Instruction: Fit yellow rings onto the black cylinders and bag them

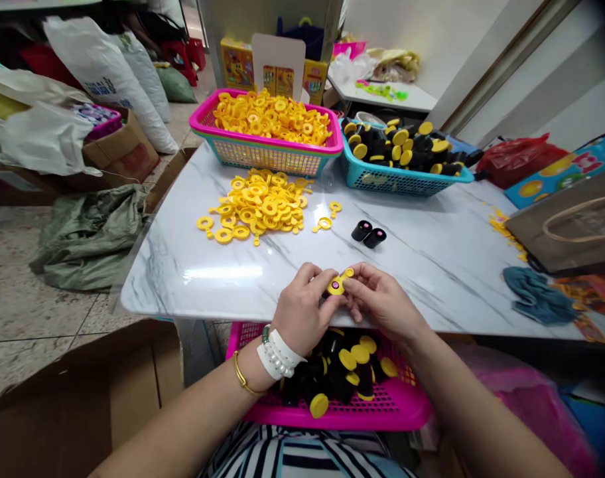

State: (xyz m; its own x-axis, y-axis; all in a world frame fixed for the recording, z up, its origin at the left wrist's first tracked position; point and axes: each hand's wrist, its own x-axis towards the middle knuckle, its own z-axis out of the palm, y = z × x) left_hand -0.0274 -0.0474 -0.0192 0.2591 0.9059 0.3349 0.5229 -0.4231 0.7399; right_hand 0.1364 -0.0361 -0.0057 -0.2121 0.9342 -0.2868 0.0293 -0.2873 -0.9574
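Over the table's near edge, my left hand (305,305) pinches a yellow ring piece (335,285) that sits around the top of a small part with a pink centre. On its other side, my right hand (382,299) has thumb and fingers closed at the ring's small round tab. The part's lower body is hidden by my fingers. Two black cylinders (369,234) with pink centres stand just beyond my hands. To their left lies a heap of yellow ring pieces (263,206). Below my hands, a pink basket (332,419) holds black pieces with yellow caps.
A pink-rimmed basket (209,126) full of yellow rings stands at the table's back, beside a blue basket (392,180) of black pieces with yellow caps. A paper bag (571,222) and blue cloth (538,295) lie at right. An open cardboard box (128,385) is at lower left.
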